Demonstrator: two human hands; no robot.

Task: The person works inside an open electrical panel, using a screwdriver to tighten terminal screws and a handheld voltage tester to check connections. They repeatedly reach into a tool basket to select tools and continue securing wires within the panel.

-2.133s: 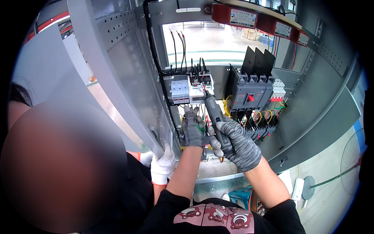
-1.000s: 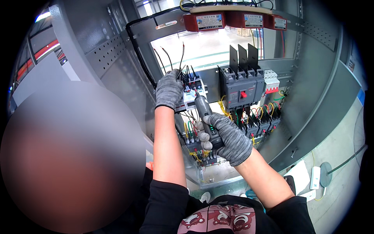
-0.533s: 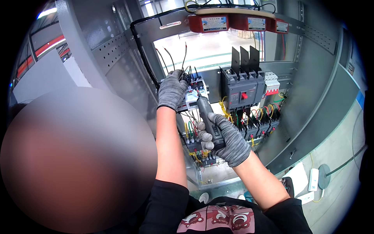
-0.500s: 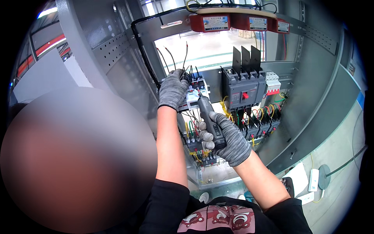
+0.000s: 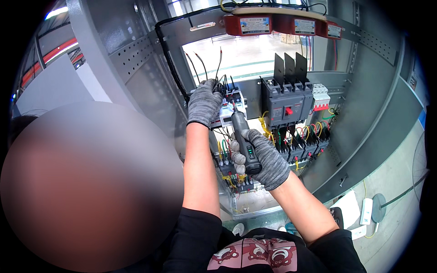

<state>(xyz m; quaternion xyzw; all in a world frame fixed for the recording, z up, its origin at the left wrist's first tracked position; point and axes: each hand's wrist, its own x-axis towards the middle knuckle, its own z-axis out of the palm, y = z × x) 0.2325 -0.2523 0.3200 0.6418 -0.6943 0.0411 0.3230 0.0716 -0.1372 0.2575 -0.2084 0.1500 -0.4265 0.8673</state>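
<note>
My right hand (image 5: 264, 157), in a grey knit glove, is wrapped round a dark cordless electric screwdriver (image 5: 245, 141). Its bit points up and away, into the front of a white and black switching device (image 5: 233, 102) on a rail. Small green lights glow on the screwdriver's handle. My left hand (image 5: 205, 103), gloved alike, is closed at the device's left side around black wires (image 5: 219, 63), whose loose ends stick up above the fingers. Its fingertips are partly hidden by the wires and the device.
A large grey circuit breaker (image 5: 287, 107) with a red toggle stands to the right, beside a small white breaker (image 5: 321, 97). Smaller breakers (image 5: 302, 148) with coloured wires sit below. Red boxes (image 5: 248, 25) hang overhead in the metal cabinet (image 5: 373, 132). A blurred round patch covers the left.
Green lights on the screwdriver's handle, unlit before, are now on. Both hands keep their places at the device; the whole view has shifted slightly.
</note>
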